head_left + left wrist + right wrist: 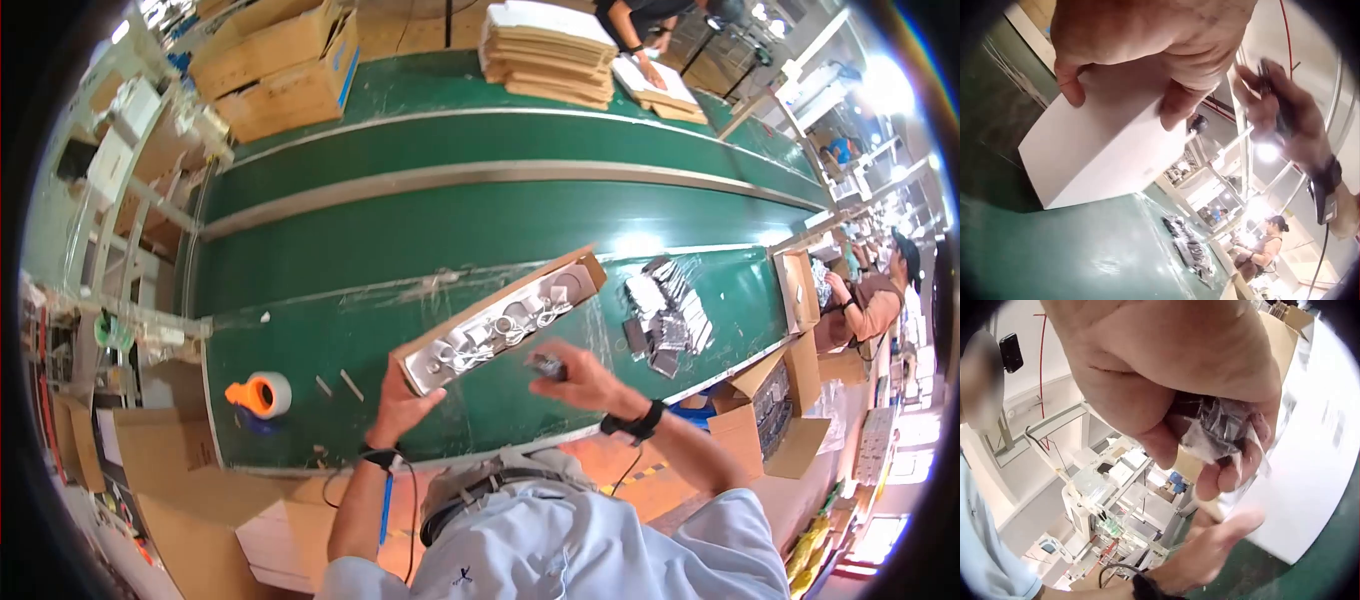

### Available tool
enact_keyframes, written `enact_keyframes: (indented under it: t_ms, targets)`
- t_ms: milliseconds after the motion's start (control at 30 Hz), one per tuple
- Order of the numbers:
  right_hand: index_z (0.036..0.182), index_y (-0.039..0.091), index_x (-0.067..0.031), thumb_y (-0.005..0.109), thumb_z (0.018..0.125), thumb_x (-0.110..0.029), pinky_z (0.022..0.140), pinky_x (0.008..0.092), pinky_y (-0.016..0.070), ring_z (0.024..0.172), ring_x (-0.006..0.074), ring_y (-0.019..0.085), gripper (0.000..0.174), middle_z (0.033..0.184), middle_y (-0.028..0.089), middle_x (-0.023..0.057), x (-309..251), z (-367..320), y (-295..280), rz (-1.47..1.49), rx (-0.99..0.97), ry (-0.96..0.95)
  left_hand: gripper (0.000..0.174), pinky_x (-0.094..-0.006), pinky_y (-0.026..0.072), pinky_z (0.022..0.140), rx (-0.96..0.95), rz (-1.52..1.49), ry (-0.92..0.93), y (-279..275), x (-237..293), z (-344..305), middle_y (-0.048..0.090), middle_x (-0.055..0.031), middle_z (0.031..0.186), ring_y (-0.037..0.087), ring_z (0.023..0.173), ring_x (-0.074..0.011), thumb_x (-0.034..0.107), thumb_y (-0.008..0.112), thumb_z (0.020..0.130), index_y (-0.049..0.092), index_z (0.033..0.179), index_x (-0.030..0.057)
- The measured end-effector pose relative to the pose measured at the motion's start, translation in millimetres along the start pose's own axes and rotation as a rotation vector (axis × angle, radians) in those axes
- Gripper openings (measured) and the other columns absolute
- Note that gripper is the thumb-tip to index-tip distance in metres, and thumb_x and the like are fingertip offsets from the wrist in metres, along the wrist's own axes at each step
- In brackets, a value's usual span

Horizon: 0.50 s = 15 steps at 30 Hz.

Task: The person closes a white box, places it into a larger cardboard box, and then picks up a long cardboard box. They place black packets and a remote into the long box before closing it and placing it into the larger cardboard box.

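Note:
My left hand [403, 408] grips the near left end of a long, open cardboard box [594, 270], which is white outside in the left wrist view. The box lies aslant at the green table, with coiled white cables [510, 326] and pale round parts in its grey inside. My right hand [583, 382], just right of the box's front side, holds a small dark packet [1225, 425] in crinkled clear plastic. What is inside the wrapping I cannot tell. Several similar dark and silvery packets [668, 318] lie in a pile right of the box.
An orange tape dispenser [262, 395] sits at the table's left. Stacked flat cartons [548, 55] and a large cardboard box [290, 75] stand across the belt. Another person [872, 300] works at the right. An open carton [745, 425] stands beyond the table's front edge.

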State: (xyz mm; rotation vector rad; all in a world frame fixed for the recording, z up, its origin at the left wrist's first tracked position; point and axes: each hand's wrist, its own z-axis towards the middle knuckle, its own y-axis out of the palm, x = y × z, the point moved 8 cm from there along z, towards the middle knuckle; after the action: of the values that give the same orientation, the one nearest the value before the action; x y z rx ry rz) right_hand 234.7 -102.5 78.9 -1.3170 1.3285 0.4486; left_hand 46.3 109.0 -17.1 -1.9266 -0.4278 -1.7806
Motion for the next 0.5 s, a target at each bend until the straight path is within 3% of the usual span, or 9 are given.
enact_keyframes:
  t_ms: [67, 200, 367, 500]
  targets:
    - [0.12, 0.055, -0.0074, 0.08, 0.086, -0.016, 0.062, 0.0271, 0.0462, 0.073, 0.0074, 0.054, 0.043, 0.085, 0.057, 0.0012, 12, -4, -4, 0.075, -0.069, 0.164, 0.085, -0.0345, 0.043, 0.106, -0.025, -0.087, -0.105, -35, -27, -13, 0.057, -0.0092, 0.129, 0.054, 0.123, -0.0203, -0.001, 0.083, 0.067, 0.04, 0.14, 0.004]
    - [0.119, 0.053, -0.0058, 0.077, 0.087, -0.016, 0.062, 0.0272, 0.046, 0.073, 0.0083, 0.055, 0.042, 0.084, 0.058, 0.001, 16, 6, -6, 0.055, -0.104, 0.156, 0.089, -0.0331, 0.041, 0.108, -0.043, -0.058, -0.145, -76, -13, -25, 0.056, -0.0084, 0.13, 0.052, 0.125, -0.0198, -0.006, 0.08, 0.064, 0.039, 0.142, 0.0058]
    - [0.115, 0.058, -0.002, 0.077, 0.086, -0.019, 0.062, 0.028, 0.0477, 0.073, 0.0088, 0.058, 0.038, 0.082, 0.063, 0.0022, 3, 20, -21, -0.008, -0.115, 0.135, 0.087, -0.0323, 0.0413, 0.107, -0.024, -0.151, -0.2, -80, -24, -35, 0.056, -0.0089, 0.13, 0.053, 0.125, -0.0201, -0.008, 0.073, 0.064, 0.04, 0.143, 0.0072]
    - [0.115, 0.06, 0.0007, 0.077, 0.084, -0.021, 0.062, 0.027, 0.0494, 0.072, 0.0095, 0.061, 0.041, 0.082, 0.066, 0.004, -4, 32, -11, -0.129, -0.096, 0.139, 0.09, -0.0314, 0.0419, 0.106, 0.015, 0.05, -0.094, -73, -3, -29, 0.056, -0.0097, 0.131, 0.054, 0.124, -0.0218, -0.007, 0.07, 0.066, 0.038, 0.148, 0.0116]
